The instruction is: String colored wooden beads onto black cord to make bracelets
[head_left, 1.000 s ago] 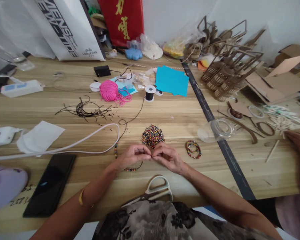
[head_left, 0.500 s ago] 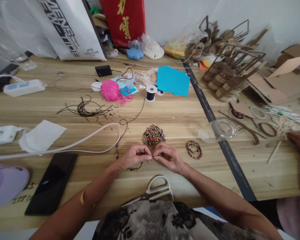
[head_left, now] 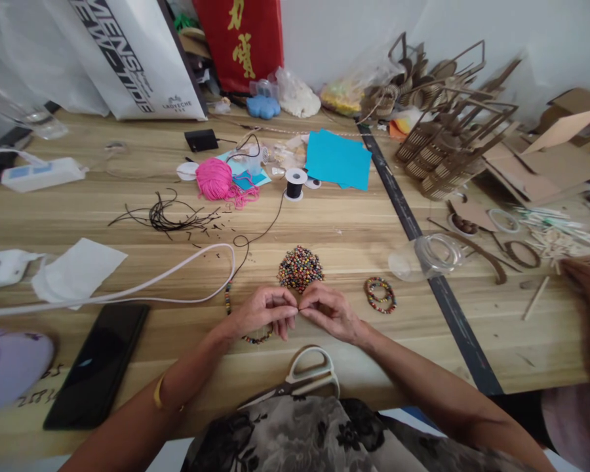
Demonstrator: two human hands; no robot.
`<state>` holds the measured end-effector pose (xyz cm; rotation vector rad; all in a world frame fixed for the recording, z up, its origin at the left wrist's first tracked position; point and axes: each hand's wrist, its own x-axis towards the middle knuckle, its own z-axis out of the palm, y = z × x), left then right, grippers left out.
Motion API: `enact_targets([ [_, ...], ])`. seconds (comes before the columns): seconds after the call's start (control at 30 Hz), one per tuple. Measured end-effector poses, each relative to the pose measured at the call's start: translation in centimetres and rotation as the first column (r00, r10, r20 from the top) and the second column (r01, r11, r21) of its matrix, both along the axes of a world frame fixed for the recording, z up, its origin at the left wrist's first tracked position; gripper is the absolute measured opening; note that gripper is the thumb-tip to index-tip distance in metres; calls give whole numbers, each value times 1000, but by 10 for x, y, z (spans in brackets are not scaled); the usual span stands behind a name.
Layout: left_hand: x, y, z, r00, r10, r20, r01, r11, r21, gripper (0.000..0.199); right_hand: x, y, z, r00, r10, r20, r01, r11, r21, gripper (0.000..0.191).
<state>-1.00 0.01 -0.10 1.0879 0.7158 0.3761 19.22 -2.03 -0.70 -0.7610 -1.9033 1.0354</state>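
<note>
My left hand (head_left: 269, 313) and my right hand (head_left: 331, 313) meet fingertip to fingertip just in front of a heap of small multicoloured beads (head_left: 301, 267). The left fingers are closed in a pinch on the end of a black cord (head_left: 246, 252). My right thumb and forefinger pinch something too small to make out. Strung beads (head_left: 258, 339) on the cord curve round beneath my left hand, which hides part of them. From there the cord runs back to a spool (head_left: 294, 185).
Scissors (head_left: 314, 372) lie by the table's front edge, beaded bracelets (head_left: 380, 295) to the right, a phone (head_left: 97, 365) and white cable (head_left: 177, 259) to the left. Farther back are pink yarn (head_left: 214, 179) and blue sheets (head_left: 338, 159). Another person's hand (head_left: 587, 275) is at far right.
Both hands stay fingertip to fingertip in nearly the same place. The left hand's lower fingers have spread downward, and the strung beads below have shifted slightly. The view has moved a little.
</note>
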Motion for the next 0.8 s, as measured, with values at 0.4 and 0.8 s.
enact_targets([
  [0.4, 3, 1, -1, 995, 101, -19, -101, 994, 33, 33, -3, 0, 4, 1000, 19, 2, -19, 1000, 11, 7],
  [0.8, 4, 2, 0, 992, 118, -44, -116, 992, 42, 34, -3, 1, 4, 999, 8, 35, -8, 1000, 18, 13],
])
